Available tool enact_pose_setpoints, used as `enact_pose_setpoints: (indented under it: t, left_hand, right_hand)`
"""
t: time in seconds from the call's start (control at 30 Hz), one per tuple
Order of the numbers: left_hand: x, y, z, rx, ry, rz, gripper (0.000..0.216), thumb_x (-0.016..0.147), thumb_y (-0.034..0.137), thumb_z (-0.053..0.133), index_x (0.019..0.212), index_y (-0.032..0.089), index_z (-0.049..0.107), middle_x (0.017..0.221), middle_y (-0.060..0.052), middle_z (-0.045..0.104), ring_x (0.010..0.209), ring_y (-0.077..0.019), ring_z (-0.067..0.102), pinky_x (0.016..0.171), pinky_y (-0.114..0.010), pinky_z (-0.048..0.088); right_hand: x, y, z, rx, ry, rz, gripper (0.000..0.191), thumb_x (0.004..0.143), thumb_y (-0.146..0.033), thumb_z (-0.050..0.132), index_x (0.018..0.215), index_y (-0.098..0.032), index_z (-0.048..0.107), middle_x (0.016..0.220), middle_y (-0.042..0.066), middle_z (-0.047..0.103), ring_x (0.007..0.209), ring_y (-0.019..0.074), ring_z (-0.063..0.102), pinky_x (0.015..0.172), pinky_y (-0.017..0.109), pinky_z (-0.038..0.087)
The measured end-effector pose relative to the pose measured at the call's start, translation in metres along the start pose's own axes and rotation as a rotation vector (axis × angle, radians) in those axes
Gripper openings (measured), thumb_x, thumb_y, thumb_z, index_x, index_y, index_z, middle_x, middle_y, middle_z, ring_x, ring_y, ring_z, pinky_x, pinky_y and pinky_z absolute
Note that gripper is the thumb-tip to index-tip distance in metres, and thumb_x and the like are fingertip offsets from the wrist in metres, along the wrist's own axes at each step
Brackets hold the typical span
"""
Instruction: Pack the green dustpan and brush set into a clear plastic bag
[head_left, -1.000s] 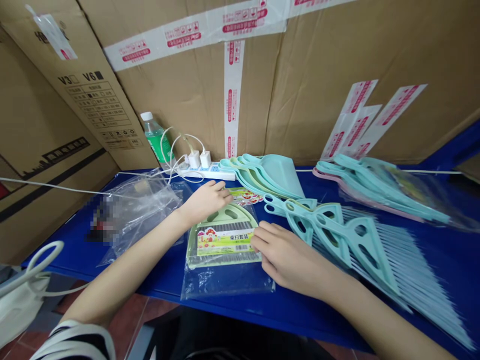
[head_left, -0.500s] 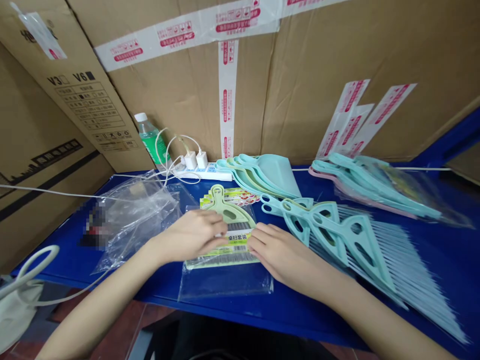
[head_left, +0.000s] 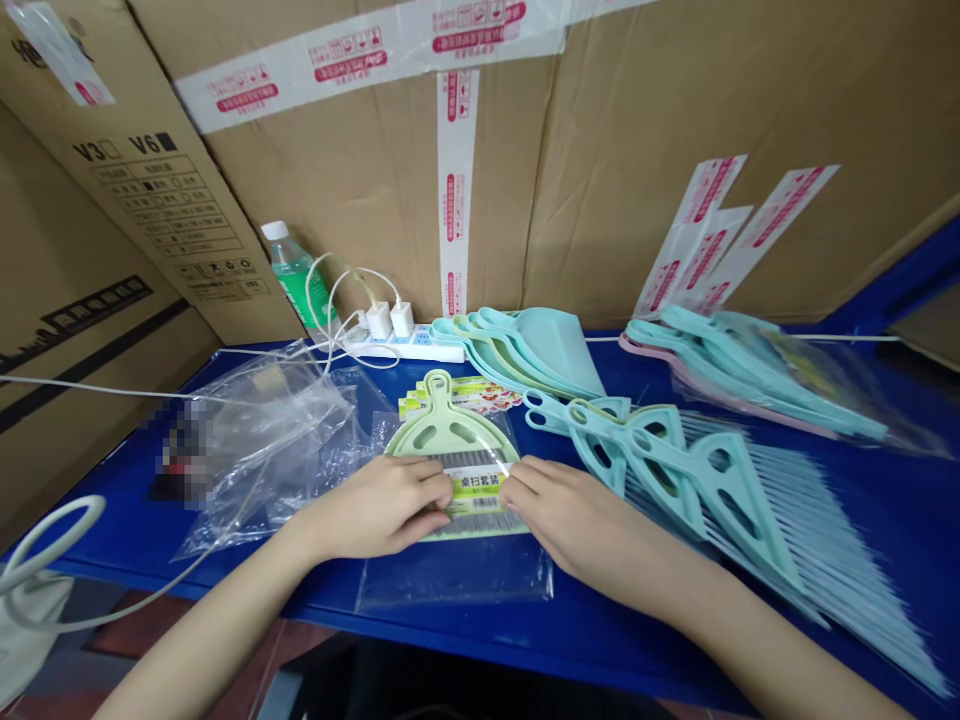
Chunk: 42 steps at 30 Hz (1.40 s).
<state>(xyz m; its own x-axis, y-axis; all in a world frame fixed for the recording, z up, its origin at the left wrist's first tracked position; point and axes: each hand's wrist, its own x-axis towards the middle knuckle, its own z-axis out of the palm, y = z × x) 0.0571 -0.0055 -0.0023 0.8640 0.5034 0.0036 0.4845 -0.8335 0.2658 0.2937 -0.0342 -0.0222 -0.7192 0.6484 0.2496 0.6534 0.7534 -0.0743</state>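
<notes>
A pale green hand brush with a matching dustpan (head_left: 439, 412) lies in front of me, handle pointing away. Across its grey bristles runs a yellow-green printed paper label (head_left: 480, 484). My left hand (head_left: 394, 505) is closed with curled fingers at the label's left end, thumb toward the middle. At the right end my right hand (head_left: 551, 500) pinches the label, its fingertips bent down. Beneath the set a clear plastic bag (head_left: 457, 585) spreads toward the table's front edge. The hands cover both sides of the bristles.
Blue brushes (head_left: 712, 480) lie fanned at the right, with stacked dustpans (head_left: 559, 345) behind. Bagged dustpans (head_left: 772, 365) sit farther right. Crumpled clear bags (head_left: 277, 430) lie left. A power strip (head_left: 420, 345), a bottle (head_left: 300, 280) and cardboard boxes (head_left: 585, 180) stand behind.
My left hand has slid down and slightly toward me, uncovering more of the green brush's upper part. The right hand stays at the label's right end. The view has shifted slightly.
</notes>
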Motion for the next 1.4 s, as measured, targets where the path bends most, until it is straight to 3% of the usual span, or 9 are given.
enact_pose_setpoints:
  t: [0.3, 0.5, 0.77, 0.97, 1.2, 1.4]
  left_hand:
    - [0.005, 0.000, 0.009, 0.089, 0.121, -0.032, 0.017, 0.097, 0.023, 0.045, 0.086, 0.017, 0.055, 0.081, -0.002, 0.059, 0.072, -0.0167, 0.056, 0.067, -0.029, 0.046]
    - [0.003, 0.001, 0.007, 0.169, 0.131, 0.017, 0.022, 0.098, 0.023, 0.041, 0.084, 0.017, 0.057, 0.082, -0.003, 0.058, 0.074, -0.0177, 0.055, 0.071, -0.031, 0.047]
    - [-0.001, 0.004, 0.003, 0.058, 0.098, 0.025, 0.026, 0.097, 0.021, 0.036, 0.083, 0.017, 0.057, 0.074, -0.002, 0.058, 0.068, -0.0163, 0.055, 0.067, -0.030, 0.046]
    - [-0.005, 0.001, -0.001, 0.009, -0.011, 0.035, 0.015, 0.084, 0.011, 0.041, 0.080, 0.019, 0.052, 0.074, -0.001, 0.057, 0.064, -0.0156, 0.053, 0.057, -0.028, 0.042]
    - [-0.007, 0.002, -0.005, 0.029, -0.073, 0.004, 0.017, 0.066, 0.007, 0.043, 0.075, 0.020, 0.048, 0.073, -0.001, 0.056, 0.061, -0.0161, 0.051, 0.052, -0.027, 0.037]
    - [-0.009, 0.002, -0.008, 0.014, -0.084, -0.006, 0.023, 0.059, 0.005, 0.043, 0.075, 0.020, 0.047, 0.074, -0.001, 0.058, 0.062, -0.0166, 0.053, 0.053, -0.028, 0.037]
  right_hand:
    - [-0.002, 0.003, -0.001, -0.075, 0.010, 0.063, 0.019, 0.081, -0.002, 0.051, 0.074, -0.019, 0.054, 0.070, 0.002, 0.059, 0.064, 0.0190, 0.056, 0.059, 0.031, 0.041]
    - [0.001, 0.001, 0.001, -0.081, 0.049, 0.091, 0.012, 0.084, -0.019, 0.058, 0.074, -0.021, 0.051, 0.071, 0.002, 0.061, 0.065, 0.0195, 0.058, 0.059, 0.032, 0.041]
    - [0.000, 0.001, 0.005, -0.118, 0.094, -0.003, 0.017, 0.080, -0.004, 0.050, 0.075, -0.020, 0.051, 0.070, 0.002, 0.057, 0.066, 0.0190, 0.055, 0.059, 0.032, 0.041]
    - [-0.003, -0.002, 0.000, -0.069, 0.073, -0.014, 0.025, 0.066, 0.001, 0.051, 0.082, -0.018, 0.057, 0.082, 0.007, 0.063, 0.080, 0.0243, 0.058, 0.068, 0.036, 0.048]
    - [-0.005, -0.005, -0.001, 0.027, 0.023, 0.025, 0.033, 0.065, 0.005, 0.049, 0.086, -0.019, 0.058, 0.089, 0.008, 0.067, 0.081, 0.0231, 0.062, 0.072, 0.035, 0.047]
    - [-0.006, -0.005, -0.007, 0.100, 0.006, 0.039, 0.032, 0.067, 0.008, 0.047, 0.082, -0.020, 0.056, 0.081, 0.004, 0.065, 0.075, 0.0205, 0.061, 0.073, 0.033, 0.045]
